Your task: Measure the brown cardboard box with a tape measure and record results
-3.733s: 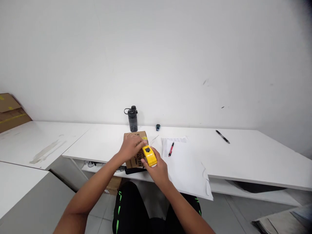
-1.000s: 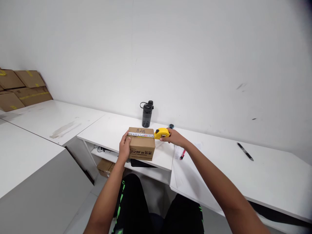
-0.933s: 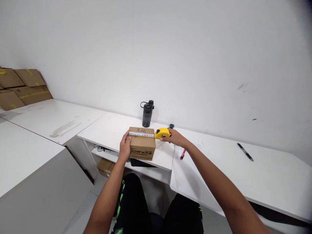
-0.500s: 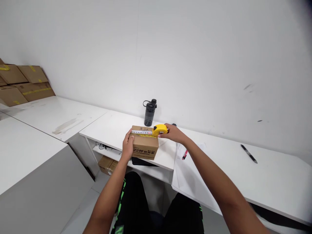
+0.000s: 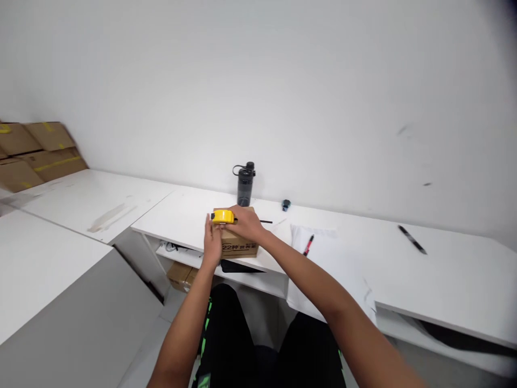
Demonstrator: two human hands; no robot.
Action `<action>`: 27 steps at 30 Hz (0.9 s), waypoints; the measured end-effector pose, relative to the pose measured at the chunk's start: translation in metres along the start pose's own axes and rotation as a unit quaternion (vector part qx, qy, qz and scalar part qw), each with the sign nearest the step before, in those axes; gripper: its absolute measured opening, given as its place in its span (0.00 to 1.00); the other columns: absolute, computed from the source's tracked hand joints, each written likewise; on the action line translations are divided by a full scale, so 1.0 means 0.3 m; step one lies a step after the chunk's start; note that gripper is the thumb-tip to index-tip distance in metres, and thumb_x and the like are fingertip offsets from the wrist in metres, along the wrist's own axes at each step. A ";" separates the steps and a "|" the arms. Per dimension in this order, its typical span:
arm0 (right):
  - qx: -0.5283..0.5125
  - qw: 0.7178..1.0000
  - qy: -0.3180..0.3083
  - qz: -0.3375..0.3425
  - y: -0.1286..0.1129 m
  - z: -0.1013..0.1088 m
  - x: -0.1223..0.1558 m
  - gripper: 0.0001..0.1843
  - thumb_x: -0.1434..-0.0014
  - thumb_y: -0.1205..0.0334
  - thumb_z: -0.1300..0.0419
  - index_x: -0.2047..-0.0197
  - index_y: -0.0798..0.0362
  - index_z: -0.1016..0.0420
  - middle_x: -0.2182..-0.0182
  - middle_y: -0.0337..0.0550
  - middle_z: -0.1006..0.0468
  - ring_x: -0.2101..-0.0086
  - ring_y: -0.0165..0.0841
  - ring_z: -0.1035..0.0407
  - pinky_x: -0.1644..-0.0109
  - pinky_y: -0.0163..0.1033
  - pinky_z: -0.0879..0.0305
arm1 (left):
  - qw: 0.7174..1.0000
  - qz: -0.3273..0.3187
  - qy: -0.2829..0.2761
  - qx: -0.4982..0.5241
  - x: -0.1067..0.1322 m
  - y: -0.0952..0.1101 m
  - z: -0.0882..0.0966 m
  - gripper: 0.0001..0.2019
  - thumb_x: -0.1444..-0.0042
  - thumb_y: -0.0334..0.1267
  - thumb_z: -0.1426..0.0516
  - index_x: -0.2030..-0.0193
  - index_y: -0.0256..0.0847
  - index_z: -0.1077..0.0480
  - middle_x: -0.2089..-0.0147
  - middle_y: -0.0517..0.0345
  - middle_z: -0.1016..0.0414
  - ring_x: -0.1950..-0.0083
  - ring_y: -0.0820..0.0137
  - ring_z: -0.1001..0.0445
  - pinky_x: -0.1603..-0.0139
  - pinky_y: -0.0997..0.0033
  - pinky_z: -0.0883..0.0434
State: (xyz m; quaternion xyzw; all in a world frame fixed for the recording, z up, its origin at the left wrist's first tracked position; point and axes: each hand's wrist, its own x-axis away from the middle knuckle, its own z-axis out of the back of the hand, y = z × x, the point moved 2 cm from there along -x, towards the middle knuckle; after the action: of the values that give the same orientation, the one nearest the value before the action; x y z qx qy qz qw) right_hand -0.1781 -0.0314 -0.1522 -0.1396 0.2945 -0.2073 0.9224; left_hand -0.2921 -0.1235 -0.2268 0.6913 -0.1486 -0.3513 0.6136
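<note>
A small brown cardboard box (image 5: 241,248) with printed characters sits near the front edge of a white desk (image 5: 186,218). My right hand (image 5: 244,225) is closed round a yellow tape measure (image 5: 223,216) and rests on top of the box at its left end. My left hand (image 5: 212,242) is pressed against the box's left side, fingers together and pointing up by the tape measure. The tape blade is not visible.
A dark water bottle (image 5: 245,184) stands behind the box by the wall. A small blue object (image 5: 286,205), sheets of paper (image 5: 323,253) with a red pen (image 5: 308,244) and a black pen (image 5: 411,238) lie to the right. Cardboard boxes (image 5: 36,151) are stacked far left.
My right hand has moved the tape measure from the box's right end across to its left end, and the tape no longer stretches over the top. My left hand stays at the left side.
</note>
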 end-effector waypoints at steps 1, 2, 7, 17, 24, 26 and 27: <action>-0.009 1.000 0.024 0.002 0.007 0.016 0.037 0.19 0.44 0.53 0.38 0.51 0.51 0.30 0.53 0.44 0.25 0.55 0.38 0.30 0.60 0.37 0.38 | 1.000 0.010 0.004 0.002 -0.004 0.000 -0.009 0.31 0.38 0.44 0.48 0.30 0.45 0.52 0.33 0.51 0.40 0.35 0.62 0.38 0.35 0.61 0.42; -0.022 0.998 0.052 0.000 0.014 0.031 0.083 0.19 0.45 0.54 0.37 0.51 0.50 0.30 0.52 0.45 0.25 0.53 0.39 0.31 0.58 0.38 0.37 | 1.000 0.021 0.005 0.006 -0.011 0.000 -0.019 0.32 0.37 0.45 0.48 0.29 0.44 0.54 0.33 0.50 0.40 0.36 0.63 0.37 0.35 0.62 0.41; -0.178 0.957 0.190 -0.125 0.026 0.070 0.397 0.22 0.49 0.47 0.34 0.55 0.50 0.29 0.62 0.41 0.24 0.64 0.35 0.29 0.59 0.39 0.34 | 0.990 -0.068 0.085 -0.091 -0.005 0.039 -0.051 0.35 0.39 0.50 0.48 0.30 0.38 0.53 0.31 0.41 0.46 0.31 0.58 0.46 0.32 0.57 0.47; -0.491 0.814 0.191 -0.245 0.039 -0.017 0.789 0.24 0.41 0.42 0.43 0.48 0.47 0.37 0.66 0.41 0.28 0.72 0.32 0.34 0.69 0.39 0.35 | 0.954 0.062 -0.287 0.055 0.482 0.076 -0.277 0.31 0.48 0.63 0.44 0.48 0.38 0.33 0.54 0.46 0.26 0.53 0.59 0.26 0.53 0.61 0.28; -0.126 0.959 0.045 -0.250 0.278 0.175 0.766 0.24 0.31 0.49 0.60 0.60 0.50 0.27 0.65 0.43 0.23 0.64 0.36 0.30 0.60 0.40 0.37 | 0.944 0.131 -0.298 0.046 0.405 0.019 -0.353 0.23 0.51 0.58 0.39 0.61 0.39 0.34 0.68 0.60 0.28 0.68 0.70 0.27 0.65 0.72 0.29; 0.038 0.953 0.049 -0.297 0.410 0.235 0.713 0.18 0.31 0.59 0.58 0.47 0.50 0.31 0.56 0.48 0.24 0.59 0.39 0.29 0.59 0.40 0.37 | 0.908 0.134 -0.397 -0.011 0.372 0.005 -0.374 0.22 0.52 0.54 0.37 0.59 0.39 0.31 0.68 0.61 0.28 0.68 0.71 0.28 0.65 0.71 0.30; 0.116 0.945 0.012 -0.305 0.473 0.252 0.682 0.20 0.34 0.66 0.55 0.41 0.52 0.35 0.53 0.53 0.25 0.59 0.40 0.28 0.60 0.40 0.38 | 0.886 0.141 -0.440 -0.030 0.358 -0.002 -0.387 0.23 0.52 0.53 0.37 0.55 0.38 0.30 0.68 0.60 0.28 0.67 0.70 0.27 0.63 0.71 0.30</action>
State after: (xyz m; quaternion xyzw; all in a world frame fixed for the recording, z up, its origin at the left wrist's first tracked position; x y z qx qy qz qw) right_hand 0.0617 0.0080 -0.2458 -0.1122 0.2230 -0.5132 0.8212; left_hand -0.1385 -0.1054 -0.2601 0.4186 -0.4886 -0.5336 0.5489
